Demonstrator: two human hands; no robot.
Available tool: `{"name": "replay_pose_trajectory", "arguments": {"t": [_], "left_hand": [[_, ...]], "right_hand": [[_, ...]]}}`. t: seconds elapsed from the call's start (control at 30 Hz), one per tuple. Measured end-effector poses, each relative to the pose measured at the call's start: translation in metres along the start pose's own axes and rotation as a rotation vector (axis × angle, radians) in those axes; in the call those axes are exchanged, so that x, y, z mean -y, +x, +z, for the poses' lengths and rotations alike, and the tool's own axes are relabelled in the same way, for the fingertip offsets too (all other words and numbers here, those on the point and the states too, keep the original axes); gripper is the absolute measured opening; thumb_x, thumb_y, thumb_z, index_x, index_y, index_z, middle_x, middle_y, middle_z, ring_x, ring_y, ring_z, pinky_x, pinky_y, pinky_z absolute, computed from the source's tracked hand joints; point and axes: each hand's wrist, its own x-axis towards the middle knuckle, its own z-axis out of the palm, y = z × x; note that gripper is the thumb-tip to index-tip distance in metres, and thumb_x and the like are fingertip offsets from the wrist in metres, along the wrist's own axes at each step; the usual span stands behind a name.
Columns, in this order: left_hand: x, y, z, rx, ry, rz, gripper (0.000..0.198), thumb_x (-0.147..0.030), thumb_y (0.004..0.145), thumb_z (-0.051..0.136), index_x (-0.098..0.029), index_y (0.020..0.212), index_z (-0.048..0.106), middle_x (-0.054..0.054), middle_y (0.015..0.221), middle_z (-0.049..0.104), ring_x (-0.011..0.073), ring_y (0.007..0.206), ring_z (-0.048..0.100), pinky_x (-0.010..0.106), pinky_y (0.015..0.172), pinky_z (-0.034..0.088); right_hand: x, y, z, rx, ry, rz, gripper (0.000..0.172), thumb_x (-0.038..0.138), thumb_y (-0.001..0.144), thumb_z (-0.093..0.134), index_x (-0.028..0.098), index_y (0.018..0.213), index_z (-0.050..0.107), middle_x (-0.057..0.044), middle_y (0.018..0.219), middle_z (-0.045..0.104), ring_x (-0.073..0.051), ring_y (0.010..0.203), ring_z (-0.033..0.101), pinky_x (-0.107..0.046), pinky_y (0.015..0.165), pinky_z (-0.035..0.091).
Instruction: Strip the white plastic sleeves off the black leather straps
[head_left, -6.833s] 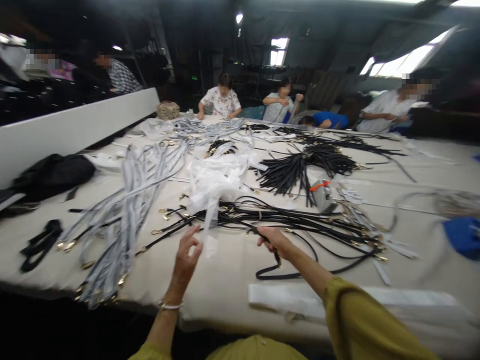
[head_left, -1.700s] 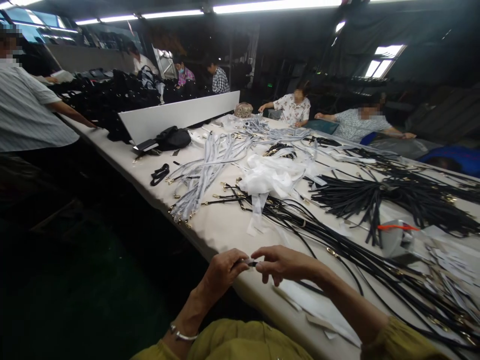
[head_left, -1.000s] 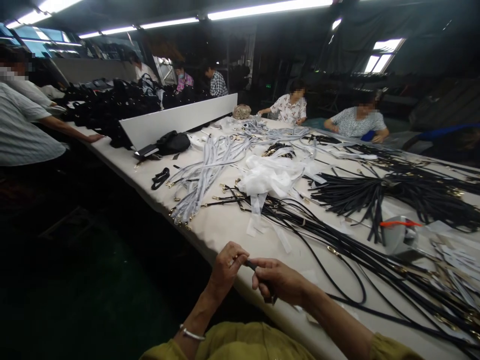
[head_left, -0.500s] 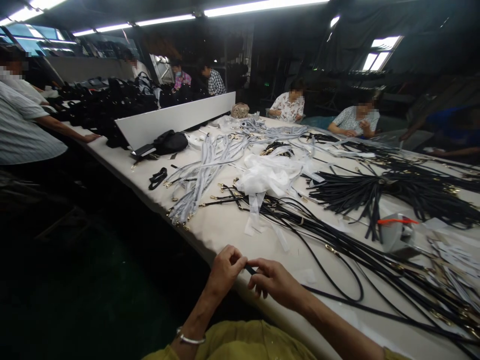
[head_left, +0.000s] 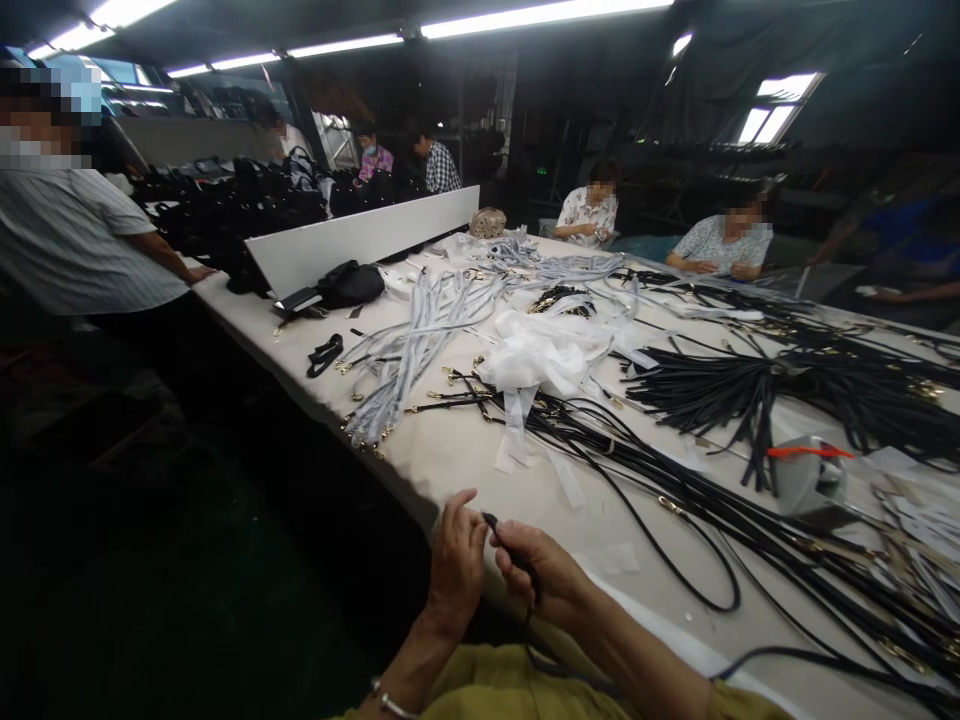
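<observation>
My right hand (head_left: 541, 562) is closed around a thin black strap (head_left: 491, 522), whose short end sticks out between its fingers toward the left. The rest of the strap hangs below the hand and runs across my lap toward the right. My left hand (head_left: 459, 560) is upright beside the strap's end, fingers stretched upward, at the near edge of the table; whether it touches the strap I cannot tell. A bundle of long black straps (head_left: 637, 465) with gold clasps lies beyond my right hand. Grey-white wrapped straps (head_left: 412, 350) with gold clasps lie farther back.
Crumpled white plastic (head_left: 540, 350) lies mid-table. Black flat strips (head_left: 694, 385) spread to the right, near a shiny metal object (head_left: 810, 485) with a red-orange strip. A white board (head_left: 367, 235) and black bag (head_left: 352, 285) stand behind. Several people sit or stand around.
My left fingers have come off the strap's end and straightened upward. My right hand now grips the strap, and its long part has moved down to my lap. The view has shifted slightly left.
</observation>
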Motion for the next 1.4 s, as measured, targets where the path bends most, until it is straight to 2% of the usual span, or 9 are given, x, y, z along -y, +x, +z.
{"name": "replay_pose_trajectory", "arguments": {"t": [0.1,0.23,0.37,0.53,0.67,0.93,1.1,1.3,1.4], "left_hand": [[0.002,0.003,-0.008,0.094,-0.128,-0.131,0.021,-0.027,0.096,0.041,-0.021,0.080,0.054,0.010,0.118,0.062,0.0237,0.112,0.060,0.043,0.094,0.052],[-0.001,-0.004,-0.010,0.150,-0.028,0.054,0.016,-0.022,0.094,0.043,-0.021,0.083,0.054,0.009,0.120,0.062,0.0259,0.118,0.056,0.049,0.100,0.047],[0.006,-0.010,-0.009,0.092,0.070,0.159,0.017,-0.021,0.096,0.039,-0.022,0.088,0.054,0.010,0.125,0.061,0.0262,0.121,0.053,0.050,0.101,0.044],[0.047,-0.002,-0.031,-0.004,0.045,-0.120,0.020,-0.026,0.094,0.035,-0.023,0.079,0.049,0.012,0.115,0.063,0.0279,0.107,0.060,0.051,0.091,0.050],[0.064,-0.002,-0.048,0.004,0.076,-0.223,0.020,-0.029,0.091,0.035,-0.023,0.076,0.048,0.014,0.113,0.063,0.0314,0.107,0.059,0.057,0.093,0.047],[0.016,-0.020,-0.038,0.016,-0.023,-0.146,0.021,-0.030,0.096,0.036,-0.023,0.084,0.052,0.011,0.120,0.061,0.0256,0.112,0.058,0.050,0.097,0.047],[0.012,-0.032,-0.041,-0.174,-0.101,-0.244,0.024,-0.034,0.096,0.038,-0.022,0.082,0.052,0.014,0.123,0.059,0.0267,0.115,0.057,0.051,0.098,0.047],[0.015,-0.034,-0.058,-0.232,-0.115,-0.284,0.025,-0.035,0.097,0.036,-0.021,0.084,0.052,0.014,0.121,0.060,0.0255,0.112,0.059,0.046,0.094,0.051],[0.009,-0.035,-0.058,-0.231,0.049,-0.184,0.024,-0.031,0.098,0.036,-0.021,0.083,0.052,0.013,0.119,0.061,0.0257,0.109,0.060,0.047,0.090,0.052]], "right_hand": [[-0.006,-0.005,0.000,-0.025,-0.531,-0.109,0.021,0.040,0.081,0.054,0.020,0.079,0.050,0.003,0.057,0.058,-0.009,0.039,0.043,-0.021,0.042,0.026],[-0.003,-0.004,0.001,-0.173,-1.356,-0.431,0.011,0.024,0.085,0.051,0.019,0.091,0.059,-0.008,0.081,0.071,-0.020,0.070,0.063,-0.026,0.058,0.034],[0.010,0.005,0.008,-0.185,-0.944,-0.248,0.022,0.035,0.090,0.047,0.016,0.092,0.057,-0.009,0.081,0.070,-0.016,0.059,0.059,-0.025,0.054,0.035],[0.015,-0.007,0.003,0.330,-0.299,-0.021,0.046,0.051,0.079,0.063,0.015,0.106,0.058,-0.007,0.088,0.071,-0.012,0.057,0.060,-0.024,0.058,0.044],[0.010,-0.015,-0.002,0.274,-0.538,0.015,0.030,0.043,0.080,0.060,0.014,0.086,0.065,-0.001,0.063,0.066,-0.008,0.045,0.047,-0.021,0.049,0.036],[0.032,0.000,0.031,-0.233,-1.483,-0.463,0.020,0.027,0.087,0.050,0.018,0.077,0.065,-0.007,0.072,0.070,-0.018,0.066,0.060,-0.027,0.058,0.033],[0.023,0.012,0.049,-0.064,-0.927,-0.261,0.029,0.031,0.089,0.046,0.018,0.067,0.058,0.000,0.051,0.056,-0.013,0.048,0.050,-0.023,0.048,0.031],[0.015,0.003,0.061,-0.062,-1.605,-0.528,0.025,0.030,0.094,0.042,0.019,0.088,0.064,-0.010,0.076,0.072,-0.020,0.064,0.063,-0.028,0.055,0.028],[0.019,0.003,0.066,-0.019,-1.641,-0.514,0.024,0.028,0.093,0.042,0.018,0.089,0.064,-0.012,0.076,0.071,-0.021,0.064,0.062,-0.029,0.056,0.027]]}}
